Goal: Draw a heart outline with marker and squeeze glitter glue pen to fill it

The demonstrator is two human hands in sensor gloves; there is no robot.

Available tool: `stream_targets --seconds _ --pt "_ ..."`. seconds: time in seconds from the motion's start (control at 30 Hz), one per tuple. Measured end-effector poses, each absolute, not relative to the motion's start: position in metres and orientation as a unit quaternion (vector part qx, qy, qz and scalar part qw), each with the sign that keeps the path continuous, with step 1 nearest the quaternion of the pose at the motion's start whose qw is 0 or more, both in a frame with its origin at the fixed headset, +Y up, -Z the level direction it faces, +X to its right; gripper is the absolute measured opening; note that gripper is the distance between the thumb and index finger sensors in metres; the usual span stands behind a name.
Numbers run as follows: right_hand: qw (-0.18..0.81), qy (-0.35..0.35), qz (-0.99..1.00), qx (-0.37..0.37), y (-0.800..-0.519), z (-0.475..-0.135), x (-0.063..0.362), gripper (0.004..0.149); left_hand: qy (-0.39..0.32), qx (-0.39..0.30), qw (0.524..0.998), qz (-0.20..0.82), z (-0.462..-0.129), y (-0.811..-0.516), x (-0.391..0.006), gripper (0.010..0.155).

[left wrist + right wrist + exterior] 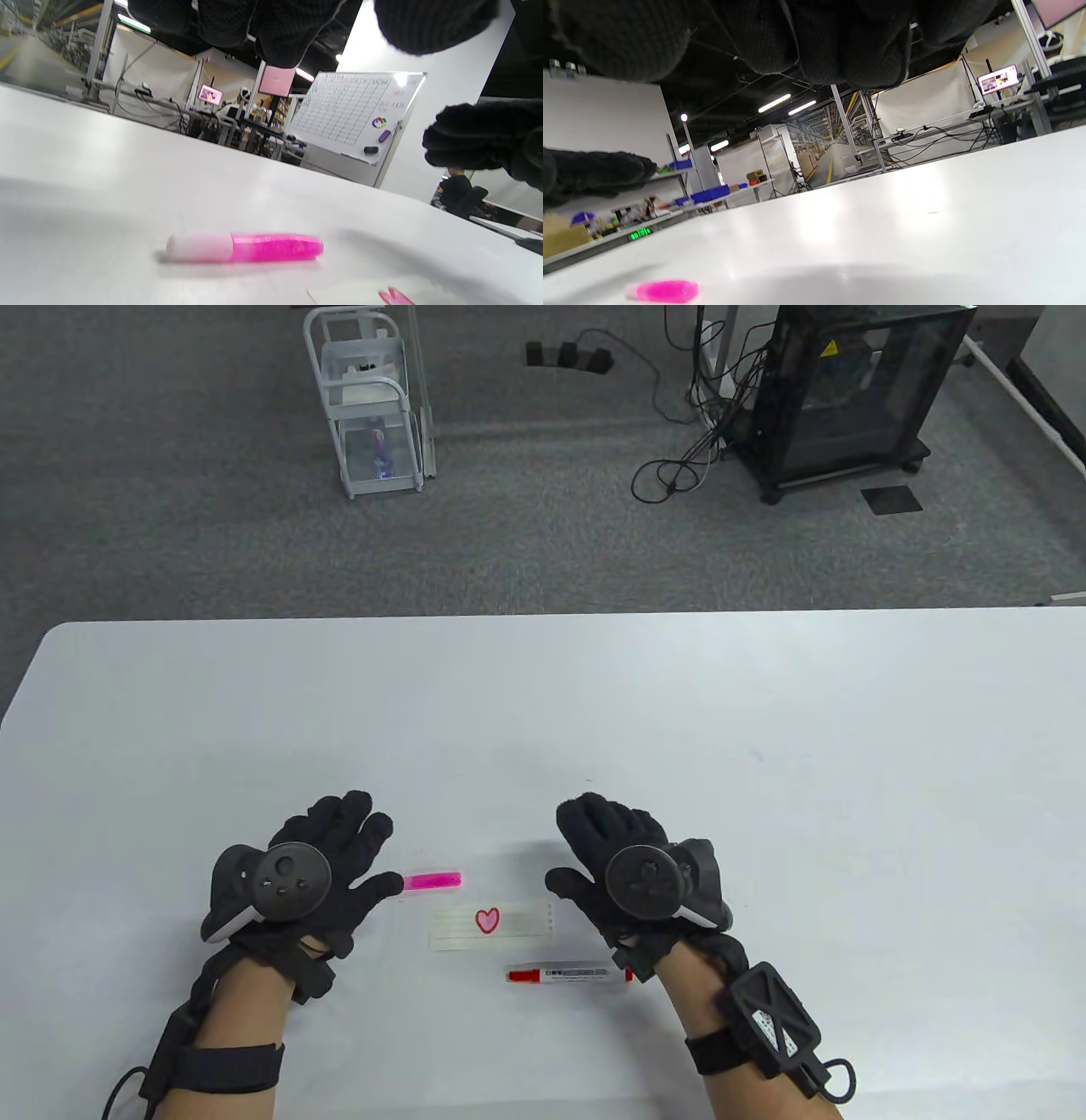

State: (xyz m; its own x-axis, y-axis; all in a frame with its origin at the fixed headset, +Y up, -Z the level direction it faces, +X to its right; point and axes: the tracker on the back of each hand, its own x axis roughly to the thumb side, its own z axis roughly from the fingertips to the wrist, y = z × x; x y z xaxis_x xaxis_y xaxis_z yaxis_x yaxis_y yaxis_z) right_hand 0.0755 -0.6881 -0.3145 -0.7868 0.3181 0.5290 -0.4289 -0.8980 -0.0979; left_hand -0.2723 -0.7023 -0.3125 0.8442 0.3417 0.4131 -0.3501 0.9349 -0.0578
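Observation:
A small paper slip [492, 927] lies on the white table [764, 746] with a red heart [487, 920] drawn on it, filled pink. The pink glitter glue pen [433, 881] [244, 248] [664, 291] lies just beyond the slip, capped. The red marker [568, 975] lies in front of the slip, capped. My left hand [339, 857] hovers palm down left of the glue pen, its thumb tip near the pen's cap, holding nothing. My right hand [598, 848] hovers palm down right of the slip, fingers relaxed and empty.
Beyond the table's far edge is grey carpet with a white wire cart [371, 398], a black cabinet on feet [848, 390] and loose cables [687, 432]. A whiteboard [352, 112] shows in the left wrist view.

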Motion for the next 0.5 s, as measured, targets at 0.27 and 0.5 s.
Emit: stream_targets --seconds 0.27,0.5 --pt "0.14 -0.084 0.953 0.254 -0.701 -0.319 0.073 0.09 -0.222 0.0 0.961 0.167 -0.312 -0.708 -0.265 0.079" --pt "0.146 -0.081 0.953 0.251 -0.703 -0.321 0.076 0.09 -0.219 -0.006 0.962 0.166 -0.31 -0.711 -0.262 0.078"
